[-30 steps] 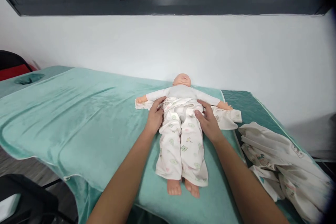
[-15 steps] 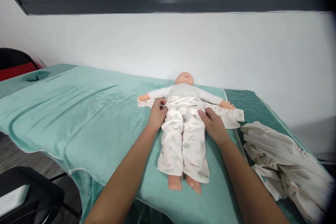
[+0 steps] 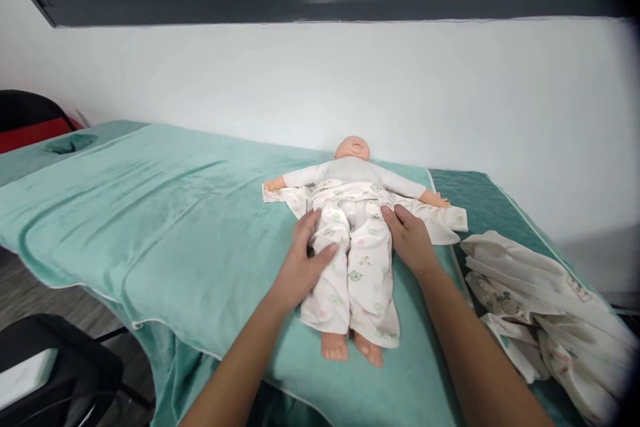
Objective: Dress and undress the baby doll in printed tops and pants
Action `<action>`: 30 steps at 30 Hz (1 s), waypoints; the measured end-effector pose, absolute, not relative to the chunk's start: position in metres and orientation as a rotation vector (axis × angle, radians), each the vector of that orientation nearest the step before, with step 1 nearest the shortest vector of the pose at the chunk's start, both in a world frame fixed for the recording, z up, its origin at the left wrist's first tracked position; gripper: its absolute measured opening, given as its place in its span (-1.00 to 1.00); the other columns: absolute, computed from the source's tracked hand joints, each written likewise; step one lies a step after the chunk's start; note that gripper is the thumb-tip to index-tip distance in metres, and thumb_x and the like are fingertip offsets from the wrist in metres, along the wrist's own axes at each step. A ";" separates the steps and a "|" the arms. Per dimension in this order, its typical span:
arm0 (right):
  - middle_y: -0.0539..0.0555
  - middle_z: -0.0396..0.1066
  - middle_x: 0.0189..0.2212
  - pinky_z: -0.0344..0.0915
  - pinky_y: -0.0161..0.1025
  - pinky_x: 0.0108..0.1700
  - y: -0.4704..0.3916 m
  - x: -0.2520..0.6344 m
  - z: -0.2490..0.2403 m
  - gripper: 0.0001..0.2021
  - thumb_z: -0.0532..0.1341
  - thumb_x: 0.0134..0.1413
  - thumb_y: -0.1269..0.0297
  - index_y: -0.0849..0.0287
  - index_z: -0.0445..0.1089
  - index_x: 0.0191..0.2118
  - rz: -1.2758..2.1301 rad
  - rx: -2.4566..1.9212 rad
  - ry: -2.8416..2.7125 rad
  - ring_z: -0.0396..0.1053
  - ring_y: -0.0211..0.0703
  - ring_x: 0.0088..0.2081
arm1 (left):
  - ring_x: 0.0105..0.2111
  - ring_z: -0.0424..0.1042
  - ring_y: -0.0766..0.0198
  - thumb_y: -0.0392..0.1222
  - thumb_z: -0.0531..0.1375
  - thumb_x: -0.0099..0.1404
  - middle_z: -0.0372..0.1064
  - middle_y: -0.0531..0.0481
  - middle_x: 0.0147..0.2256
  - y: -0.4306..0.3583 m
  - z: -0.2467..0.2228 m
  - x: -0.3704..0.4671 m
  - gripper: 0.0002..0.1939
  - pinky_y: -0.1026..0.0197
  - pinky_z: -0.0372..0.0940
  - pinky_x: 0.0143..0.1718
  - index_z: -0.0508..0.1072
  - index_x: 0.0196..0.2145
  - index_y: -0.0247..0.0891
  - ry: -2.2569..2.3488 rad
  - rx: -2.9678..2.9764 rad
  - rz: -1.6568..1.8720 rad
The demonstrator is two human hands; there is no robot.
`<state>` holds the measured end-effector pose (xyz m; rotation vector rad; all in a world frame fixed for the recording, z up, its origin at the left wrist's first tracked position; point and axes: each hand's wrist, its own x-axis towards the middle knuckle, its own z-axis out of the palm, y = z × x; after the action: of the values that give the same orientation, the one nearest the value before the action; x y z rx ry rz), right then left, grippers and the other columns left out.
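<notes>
A baby doll (image 3: 353,147) lies on its back with arms spread, in a white long-sleeved top (image 3: 353,168) and printed baby pants (image 3: 371,273). Its bare feet (image 3: 334,347) stick out of the leg openings. My left hand (image 3: 303,260) rests against the outer side of one pant leg, thumb spread across the front and fingers along the edge. On the opposite hip, my right hand (image 3: 409,233) pinches the side of the pants between thumb and fingers. A matching printed garment (image 3: 434,219) is spread beneath the doll, its sleeves showing under both arms.
Green cloth (image 3: 165,227) covers the bed. Crumpled white printed clothes (image 3: 535,307) lie at the right on a darker green pad (image 3: 465,190). A black chair (image 3: 85,367) with a white object (image 3: 30,377) stands lower left. A white wall (image 3: 210,87) rises behind, below a dark window frame (image 3: 350,3).
My left hand has let go of the waistband edge and slid down onto the pant leg, its thumb now spread. My right hand stays at the hip, nearly unmoved.
</notes>
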<state>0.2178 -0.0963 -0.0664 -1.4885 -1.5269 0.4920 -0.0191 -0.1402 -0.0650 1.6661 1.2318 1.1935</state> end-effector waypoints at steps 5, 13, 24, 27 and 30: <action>-0.12 0.04 -0.60 0.00 -0.27 -0.36 -0.092 0.215 -0.059 -0.54 0.06 0.30 -0.06 0.11 0.02 -0.53 0.390 -1.460 -1.534 0.03 -0.26 -0.44 | 0.44 -0.29 0.01 -0.15 0.27 0.25 -0.39 0.02 0.45 -0.152 -0.065 0.003 -0.23 -0.12 -0.13 0.41 0.06 0.34 0.06 1.265 1.676 1.150; -0.12 -0.03 -0.61 -0.04 -0.26 -0.41 -0.128 0.198 -0.027 -0.54 0.07 0.32 0.01 0.12 -0.05 -0.53 0.347 -1.365 -1.579 -0.01 -0.29 -0.48 | 0.44 -0.38 0.07 -0.24 0.21 0.26 -0.45 -0.01 0.45 -0.129 -0.065 0.017 -0.19 -0.07 -0.23 0.43 -0.02 0.38 -0.04 1.280 1.702 1.265; -0.11 0.03 -0.58 -0.02 -0.26 -0.41 -0.177 0.195 -0.058 -0.60 0.08 0.34 0.14 0.12 -0.01 -0.51 0.363 -1.335 -1.845 0.07 -0.29 -0.49 | 0.43 -0.26 0.09 -0.26 0.22 0.22 -0.28 -0.11 0.42 -0.115 -0.068 0.019 -0.28 -0.03 -0.23 0.42 0.12 0.31 -0.11 1.190 1.729 1.311; -0.11 0.05 -0.57 0.03 -0.26 -0.40 -0.171 0.199 -0.067 -0.61 0.11 0.31 0.09 0.12 0.06 -0.50 0.423 -1.389 -1.708 0.07 -0.28 -0.48 | 0.40 -0.09 0.11 -0.22 0.22 0.25 -0.07 -0.11 0.36 -0.107 -0.061 0.014 -0.41 -0.02 -0.13 0.40 0.23 0.23 -0.10 1.173 1.676 1.446; -0.04 0.25 -0.38 0.22 -0.23 -0.24 -0.162 0.199 -0.075 -0.77 0.18 0.25 0.06 0.10 0.24 -0.28 0.429 -1.368 -1.595 0.23 -0.20 -0.32 | 0.38 -0.03 0.17 -0.12 0.11 0.38 0.01 -0.04 0.35 -0.088 -0.049 0.006 -0.57 0.01 -0.06 0.38 0.27 0.19 -0.06 1.148 1.603 1.527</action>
<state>0.1994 -0.1623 -0.0755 -1.3679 -1.5949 0.4289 0.0058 -0.0881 -0.0490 1.6033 1.1477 1.5273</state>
